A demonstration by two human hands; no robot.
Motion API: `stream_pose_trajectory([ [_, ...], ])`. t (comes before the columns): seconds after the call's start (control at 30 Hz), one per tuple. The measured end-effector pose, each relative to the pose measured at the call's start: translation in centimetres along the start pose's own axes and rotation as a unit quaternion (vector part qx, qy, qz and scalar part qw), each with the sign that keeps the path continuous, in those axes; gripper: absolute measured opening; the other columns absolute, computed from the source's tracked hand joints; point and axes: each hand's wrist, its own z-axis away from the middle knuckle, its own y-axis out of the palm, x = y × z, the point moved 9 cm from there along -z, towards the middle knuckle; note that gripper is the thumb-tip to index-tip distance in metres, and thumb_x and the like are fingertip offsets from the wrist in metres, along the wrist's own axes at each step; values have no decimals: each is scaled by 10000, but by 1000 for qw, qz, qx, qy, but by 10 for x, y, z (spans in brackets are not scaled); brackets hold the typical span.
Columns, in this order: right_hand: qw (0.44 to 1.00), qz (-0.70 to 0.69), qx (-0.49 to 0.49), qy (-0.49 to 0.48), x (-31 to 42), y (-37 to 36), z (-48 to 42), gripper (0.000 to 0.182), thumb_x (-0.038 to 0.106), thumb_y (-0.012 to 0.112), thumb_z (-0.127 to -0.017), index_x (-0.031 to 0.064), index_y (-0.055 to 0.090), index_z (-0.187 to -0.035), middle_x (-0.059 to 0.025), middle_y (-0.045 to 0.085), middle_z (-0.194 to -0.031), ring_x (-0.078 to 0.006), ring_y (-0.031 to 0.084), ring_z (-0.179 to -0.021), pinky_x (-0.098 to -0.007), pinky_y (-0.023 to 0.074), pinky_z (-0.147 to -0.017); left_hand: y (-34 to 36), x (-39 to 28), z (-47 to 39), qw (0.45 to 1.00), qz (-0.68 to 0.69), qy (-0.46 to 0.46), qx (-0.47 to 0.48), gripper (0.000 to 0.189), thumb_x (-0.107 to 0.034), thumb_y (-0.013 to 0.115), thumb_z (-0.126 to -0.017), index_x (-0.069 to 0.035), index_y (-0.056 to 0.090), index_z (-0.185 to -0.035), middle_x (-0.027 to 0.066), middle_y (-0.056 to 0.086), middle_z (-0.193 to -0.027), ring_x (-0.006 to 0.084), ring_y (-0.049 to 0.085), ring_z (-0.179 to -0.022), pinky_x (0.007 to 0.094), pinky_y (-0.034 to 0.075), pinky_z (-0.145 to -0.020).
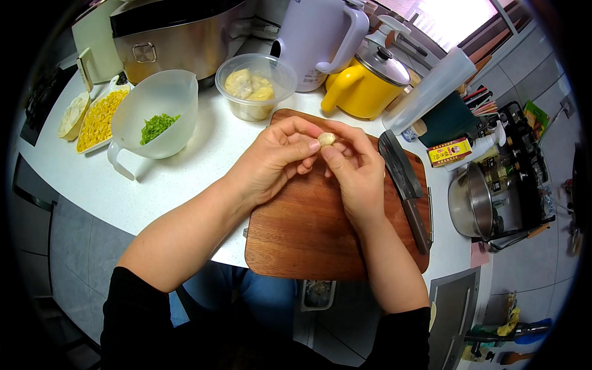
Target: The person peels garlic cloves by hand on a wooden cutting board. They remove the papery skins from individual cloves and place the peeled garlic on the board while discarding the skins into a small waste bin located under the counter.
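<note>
Above the upper part of a wooden cutting board (305, 231), my left hand (282, 155) and my right hand (354, 166) pinch one small pale piece (326, 138), which looks like a garlic clove, between their thumbs and fingers. A cleaver (404, 189) with a dark blade and brown handle lies along the board's right side, right of my right hand. Beyond the board stands a round clear plastic tub (256, 104) holding pale yellow food pieces. Left of my left hand, a translucent handled bowl (180, 134) contains chopped green pieces (157, 128).
Corn kernels (99, 120) fill a white dish at the left, beside a bowl of white slices (74, 115). A rice cooker (180, 41), lavender jug (310, 41) and yellow pot (370, 88) stand behind. At the right are a plastic-film roll (430, 90), a yellow box (449, 151) and a metal bowl (471, 201).
</note>
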Motion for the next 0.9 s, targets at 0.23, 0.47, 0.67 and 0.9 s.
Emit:
stream_pose_trajectory([
  [0.23,992,114,9,-44,9,2,1,212,6,588,-878,-16,613,-1087,-56,524,-1050,-85,569,-841,-200,465,-637,-4,-2,1,999,-38,-6,-24,183,-251,556,-942,-68,564,-955,35,583,-781,75,496,-607,190,397,-531],
  [0.47,922,332,-3,-197,27,10,5,196,-9,604,-828,-11,628,-1023,-125,597,-986,-200,612,-848,-283,498,-681,1,-7,7,975,-218,-1,-42,264,-334,554,-941,-80,563,-872,-3,532,-695,47,436,-568,186,319,-496],
  [0.67,910,367,12,-192,33,13,8,202,-8,628,-804,-8,630,-1006,-146,613,-961,-243,621,-801,-307,501,-692,1,-9,7,956,-292,17,-36,276,-312,509,-962,-76,557,-827,-14,509,-656,48,404,-556,184,305,-493],
  [0.9,959,259,24,-110,26,11,2,184,14,592,-867,-17,620,-1046,-90,624,-939,-167,618,-821,-262,503,-723,3,-8,9,974,-225,-9,-34,246,-250,474,-967,-69,552,-820,-4,513,-618,47,378,-515,193,286,-467],
])
